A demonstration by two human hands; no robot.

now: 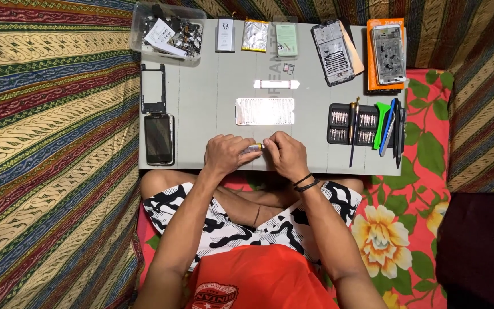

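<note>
Head view, looking down: both sets of my fingers pinch one small silvery part with a yellowish end, my left hand curled around one end and my right hand gripping the other, low on the grey work mat. Just above it lies a shiny rectangular metal plate. To my right sits a black screwdriver bit set beside prying tools; to my left, a dark phone. A clear parts box stands at the mat's far corner.
</note>
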